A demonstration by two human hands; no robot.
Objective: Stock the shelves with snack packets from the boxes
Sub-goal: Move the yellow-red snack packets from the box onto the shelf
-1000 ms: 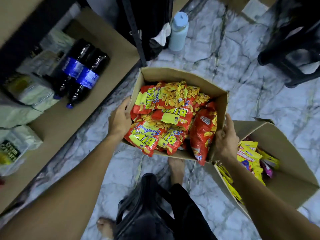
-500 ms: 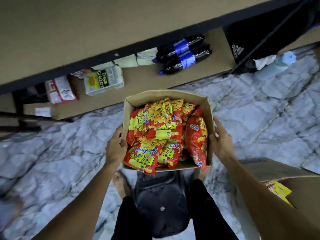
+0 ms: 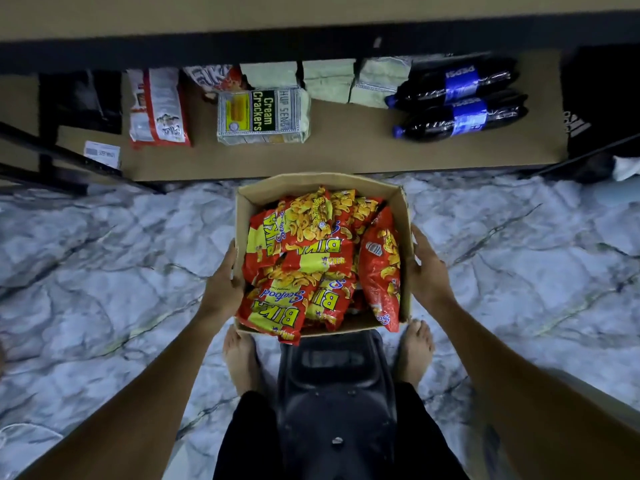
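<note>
A black pouch [image 3: 336,393] hangs at the waist, with bare feet on the marble floor [image 3: 121,254] to either side of it. Just above them the cardboard box [image 3: 322,180] is carried between both hands. The left hand [image 3: 223,289] clamps its left wall with the thumb up at the rim. The right hand [image 3: 427,271] clasps the right wall, its fingers going out of sight underneath. The box is heaped with red and yellow snack packets [image 3: 311,258]; two of them droop over the near edge.

The step in hand looks like bringing the box up to the shelving. It is best kept level or tipped slightly away, so the overhanging packets do not slide out towards the feet. It should be set down square to the shelf front, not dropped.

Beyond the box lies the bottom shelf [image 3: 346,157]. A cream cracker pack [image 3: 263,116] sits left of centre and two cola bottles [image 3: 457,98] lie to the right. Bare board runs along the front edge and between those two. The black rail [image 3: 311,46] of the shelf above overhangs the back, so packets need to go in low.
</note>
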